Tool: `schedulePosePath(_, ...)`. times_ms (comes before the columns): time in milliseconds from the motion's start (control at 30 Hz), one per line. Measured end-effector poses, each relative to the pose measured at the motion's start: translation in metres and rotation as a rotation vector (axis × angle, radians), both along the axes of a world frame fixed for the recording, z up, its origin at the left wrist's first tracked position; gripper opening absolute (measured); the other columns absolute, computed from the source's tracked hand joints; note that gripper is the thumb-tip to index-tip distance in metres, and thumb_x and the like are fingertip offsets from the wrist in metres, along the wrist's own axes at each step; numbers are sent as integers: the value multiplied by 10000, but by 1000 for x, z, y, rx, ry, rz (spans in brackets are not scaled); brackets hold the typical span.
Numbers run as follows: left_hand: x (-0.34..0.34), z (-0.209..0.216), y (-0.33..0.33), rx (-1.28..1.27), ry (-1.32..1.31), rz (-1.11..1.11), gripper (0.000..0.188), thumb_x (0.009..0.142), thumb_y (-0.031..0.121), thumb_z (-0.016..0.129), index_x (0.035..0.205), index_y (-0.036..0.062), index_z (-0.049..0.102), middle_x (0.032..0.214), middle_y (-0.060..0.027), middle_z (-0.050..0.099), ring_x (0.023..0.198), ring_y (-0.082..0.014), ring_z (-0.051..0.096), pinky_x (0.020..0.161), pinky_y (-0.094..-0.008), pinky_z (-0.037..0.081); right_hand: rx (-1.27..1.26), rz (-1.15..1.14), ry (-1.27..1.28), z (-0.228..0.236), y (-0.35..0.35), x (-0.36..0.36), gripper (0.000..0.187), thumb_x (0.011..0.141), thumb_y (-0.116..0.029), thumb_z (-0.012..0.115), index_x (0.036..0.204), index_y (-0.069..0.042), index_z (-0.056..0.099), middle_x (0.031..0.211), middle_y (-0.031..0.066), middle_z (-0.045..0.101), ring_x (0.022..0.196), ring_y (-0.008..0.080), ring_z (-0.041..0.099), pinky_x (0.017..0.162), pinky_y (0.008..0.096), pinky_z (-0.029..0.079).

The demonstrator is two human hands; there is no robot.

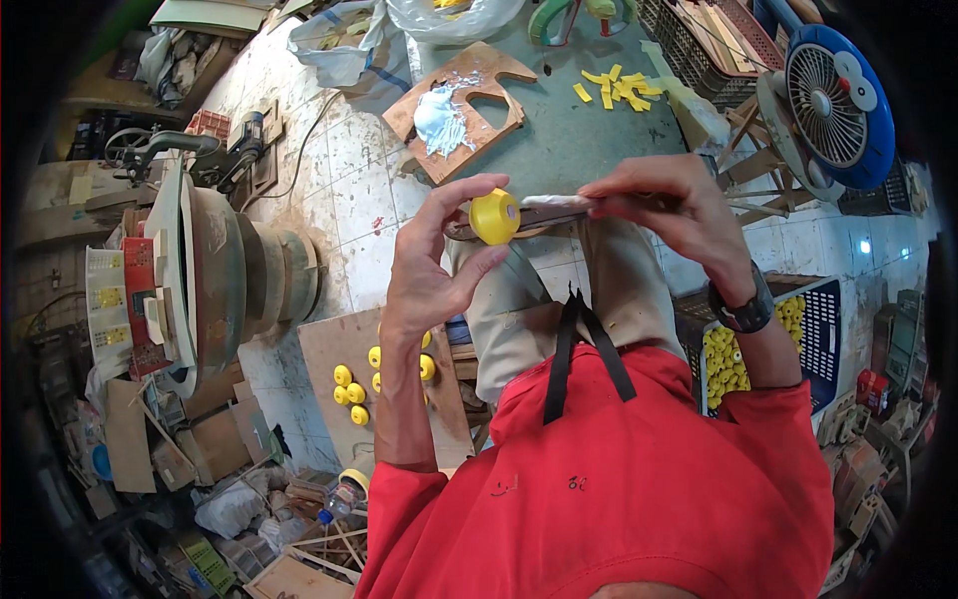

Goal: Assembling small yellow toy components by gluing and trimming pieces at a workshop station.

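Observation:
Between the thumb and fingers of my left hand [434,250] is a rounded yellow wheel-like piece [491,218], with a pale round spot on its side facing right. My right hand [664,205] pinches a thin stick [559,202] coated with white paste, its tip close to the yellow piece. Whether tip and piece touch I cannot tell. Both hands are above my knees. Beyond them lies a wooden board [477,152] with cutouts, bearing a spread heap of white paste [442,120].
Yellow strips [621,88] lie on the green surface ahead. Several yellow round pieces [357,393] sit on a board at left. A crate [824,344] of yellow pieces stands at right, below a blue fan [833,105]. A large machine [215,265] occupies the left.

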State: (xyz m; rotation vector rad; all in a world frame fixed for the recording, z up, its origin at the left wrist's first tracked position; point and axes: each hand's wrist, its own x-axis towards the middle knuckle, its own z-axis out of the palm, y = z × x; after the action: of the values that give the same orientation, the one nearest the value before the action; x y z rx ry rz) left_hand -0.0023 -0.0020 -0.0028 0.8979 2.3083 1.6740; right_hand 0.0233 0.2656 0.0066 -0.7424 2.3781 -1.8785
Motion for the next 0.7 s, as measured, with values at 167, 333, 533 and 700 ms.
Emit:
schedulePosePath(167, 4, -18, 6, 317, -92, 31, 713, 669, -156, 720, 1239, 83, 365, 1284, -183, 533, 1153, -218, 543, 990, -343, 429, -152, -146, -137, -4, 5, 6, 221, 852, 63, 595, 1051, 5, 673, 910, 106, 683, 806, 129, 669, 729, 238, 510)
schedulePosePath(333, 6, -26, 9, 455, -76, 60, 761, 668, -145, 738, 1262, 85, 321, 1263, -207, 528, 1153, -242, 545, 998, -350, 428, -51, -180, -19, -1, -5, 11, 229, 857, 67, 586, 1061, 7, 670, 901, 107, 685, 827, 141, 671, 748, 244, 514)
schedulePosePath(533, 5, -29, 5, 487, -35, 90, 782, 664, -121, 764, 1268, 77, 308, 1259, -216, 521, 1156, -261, 541, 991, -359, 437, 16, -256, -26, 4, -14, 11, 272, 870, 42, 584, 1129, -11, 646, 872, 96, 685, 811, 128, 657, 735, 240, 497)
schedulePosePath(700, 6, -30, 2, 466, -27, 139, 791, 652, -129, 762, 1267, 70, 306, 1233, -209, 529, 1152, -262, 540, 988, -359, 441, -77, -328, -188, -11, -23, 4, 315, 857, -9, 621, 1169, -48, 630, 849, 78, 683, 751, 107, 618, 693, 238, 469)
